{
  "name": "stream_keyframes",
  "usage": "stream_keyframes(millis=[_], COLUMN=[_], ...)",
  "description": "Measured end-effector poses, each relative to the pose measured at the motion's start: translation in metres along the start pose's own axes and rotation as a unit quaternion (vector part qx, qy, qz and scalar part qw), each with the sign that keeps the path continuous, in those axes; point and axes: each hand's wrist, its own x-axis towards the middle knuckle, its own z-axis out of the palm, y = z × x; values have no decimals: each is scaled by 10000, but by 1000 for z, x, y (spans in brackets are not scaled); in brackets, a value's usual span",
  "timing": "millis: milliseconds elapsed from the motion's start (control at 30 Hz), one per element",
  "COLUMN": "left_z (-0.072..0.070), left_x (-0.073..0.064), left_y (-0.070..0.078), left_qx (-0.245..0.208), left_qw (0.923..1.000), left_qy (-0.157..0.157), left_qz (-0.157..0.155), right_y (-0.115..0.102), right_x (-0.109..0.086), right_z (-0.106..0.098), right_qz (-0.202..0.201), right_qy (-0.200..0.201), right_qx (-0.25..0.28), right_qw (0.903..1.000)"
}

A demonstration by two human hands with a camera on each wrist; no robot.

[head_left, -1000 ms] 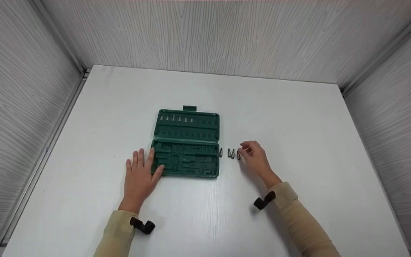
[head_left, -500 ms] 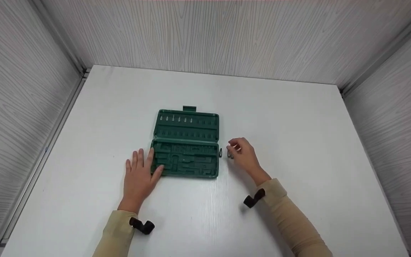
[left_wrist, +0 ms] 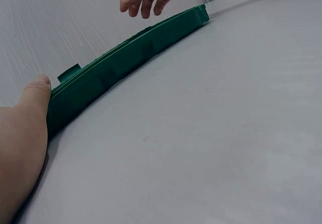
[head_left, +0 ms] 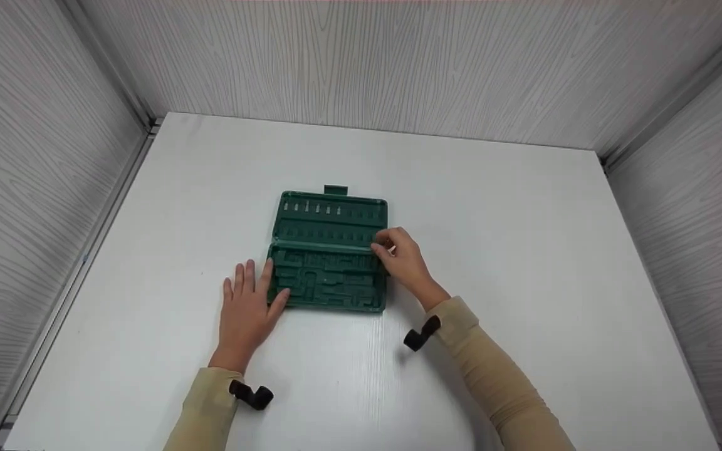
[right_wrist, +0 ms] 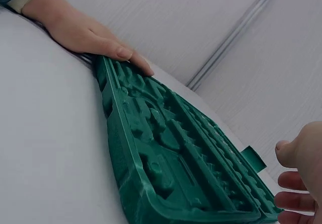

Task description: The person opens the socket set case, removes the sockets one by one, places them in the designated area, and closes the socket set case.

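From my end, the work in hand looks like small fingertip handling over the unfolded green case, which lies flat on the white table, between both hands. The left hand has its fingers straight and spread, thumb and index on the case's left edge; light, steady pressure there should stop any sliding. The right hand is bent over the right end, thumb and index tips near each other (whether anything sits between them, I can't tell). I'd come down vertically there, keeping knuckles off the rim. The case's long axis and hinge run left to right, right end slightly nearer the person; its latch points away. The six bits in the far half stand crosswise to that axis.
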Motion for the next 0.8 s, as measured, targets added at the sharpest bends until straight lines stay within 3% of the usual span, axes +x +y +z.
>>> stream_keyframes(millis=[400, 800], left_z=[-3, -2], left_x=[0, -1], left_y=[-2, -3], left_qx=[60, 4], left_qw=[10000, 10000], left_qy=[-15, -1], left_qz=[1, -31], right_y=[-19, -9], right_x=[40, 68], right_z=[24, 43], right_qz=[465, 653], right_qy=[-405, -250], right_qx=[117, 88], right_qw=[9980, 9975])
